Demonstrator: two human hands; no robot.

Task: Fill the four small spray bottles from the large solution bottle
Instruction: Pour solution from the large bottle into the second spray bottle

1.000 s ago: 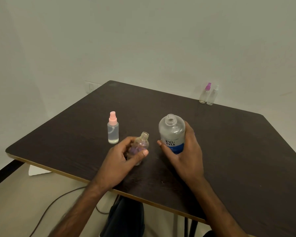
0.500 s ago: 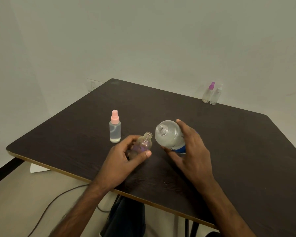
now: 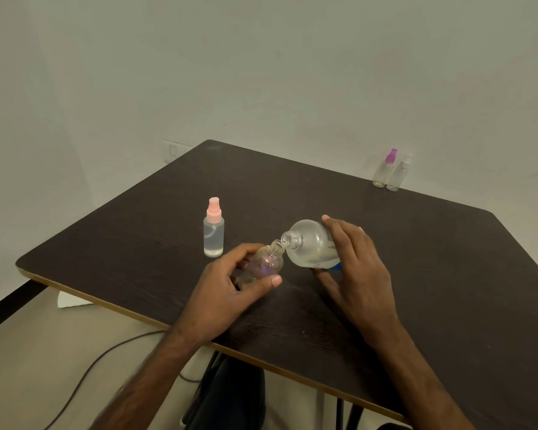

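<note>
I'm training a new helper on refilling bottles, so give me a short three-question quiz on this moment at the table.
1. True or false: the large solution bottle stands upright on the table.
2. Which hand grips the uncapped small bottle? A) left hand B) right hand C) neither
3. Fill in: ___ capped spray bottles stand on the table, untouched.

Key:
1. False. The right hand holds it tilted, its mouth at the small bottle's neck.
2. A.
3. Three: the pink-capped bottle, plus the purple-capped bottle and white-capped bottle at the far edge.
</note>
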